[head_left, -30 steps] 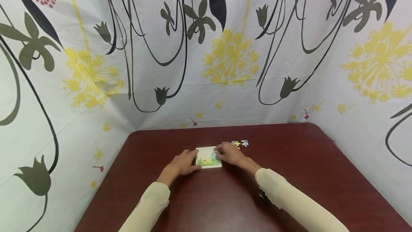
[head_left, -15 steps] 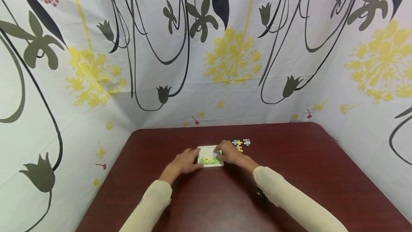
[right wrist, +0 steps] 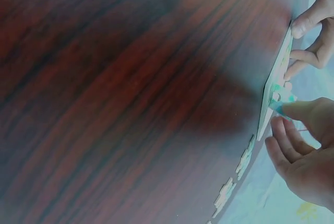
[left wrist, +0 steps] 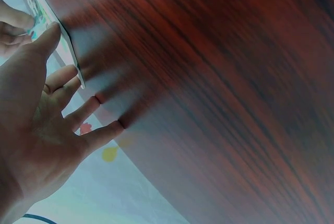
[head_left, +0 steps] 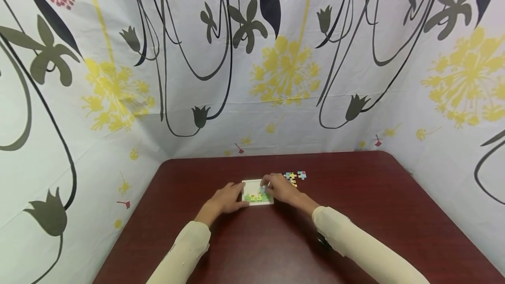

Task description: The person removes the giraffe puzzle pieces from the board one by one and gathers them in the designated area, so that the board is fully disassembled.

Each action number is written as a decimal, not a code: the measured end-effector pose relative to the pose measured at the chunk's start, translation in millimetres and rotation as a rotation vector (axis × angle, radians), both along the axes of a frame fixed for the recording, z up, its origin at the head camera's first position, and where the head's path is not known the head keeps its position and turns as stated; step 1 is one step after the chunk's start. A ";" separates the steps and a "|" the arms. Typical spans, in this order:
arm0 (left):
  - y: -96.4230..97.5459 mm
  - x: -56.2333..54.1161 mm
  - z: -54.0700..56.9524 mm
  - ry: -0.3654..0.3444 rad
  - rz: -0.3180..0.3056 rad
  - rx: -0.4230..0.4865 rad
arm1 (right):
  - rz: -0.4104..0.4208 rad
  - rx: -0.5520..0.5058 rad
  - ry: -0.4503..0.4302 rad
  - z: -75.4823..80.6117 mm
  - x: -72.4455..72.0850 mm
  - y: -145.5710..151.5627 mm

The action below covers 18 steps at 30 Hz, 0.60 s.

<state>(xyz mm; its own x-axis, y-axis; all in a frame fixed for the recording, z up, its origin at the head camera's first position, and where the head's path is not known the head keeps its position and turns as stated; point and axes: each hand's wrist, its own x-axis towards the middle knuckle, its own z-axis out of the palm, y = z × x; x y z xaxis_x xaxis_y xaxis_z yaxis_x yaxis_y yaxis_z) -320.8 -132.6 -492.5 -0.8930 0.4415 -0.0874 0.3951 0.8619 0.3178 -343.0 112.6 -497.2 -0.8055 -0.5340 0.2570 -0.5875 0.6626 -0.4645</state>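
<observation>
Steadying side: I have the left hand [head_left: 226, 198] palm down with fingers spread, thumb on the near rim of the white puzzle frame [head_left: 252, 185] and forefinger at its left edge.
Pinching side: my feed shows the right hand [head_left: 281, 186] bent over the frame's right part, thumb and a finger gripping a blue-green puzzle piece [right wrist: 283, 94], other fingers curved loosely.
Forearms: both reach inward from the near side, cream sleeves [head_left: 185, 249] ending above the wrists.
Frame: flat on the worktop [head_left: 252, 240], between the hands.
Loose pieces [head_left: 291, 175]: just beyond the right hand.
</observation>
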 end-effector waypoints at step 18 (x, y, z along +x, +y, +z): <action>-0.6 0.5 -0.4 0.006 -0.011 -0.007 | 0.034 -0.072 0.020 13.5 -4.2 26.8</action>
<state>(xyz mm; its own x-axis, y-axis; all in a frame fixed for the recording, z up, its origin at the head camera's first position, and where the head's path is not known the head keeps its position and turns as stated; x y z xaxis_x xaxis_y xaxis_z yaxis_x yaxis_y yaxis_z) -320.2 -133.2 -492.9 -0.8888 0.4503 -0.0854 0.4059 0.8598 0.3099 -347.2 139.4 -483.7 -0.7814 -0.5405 0.3120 -0.6189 0.6072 -0.4982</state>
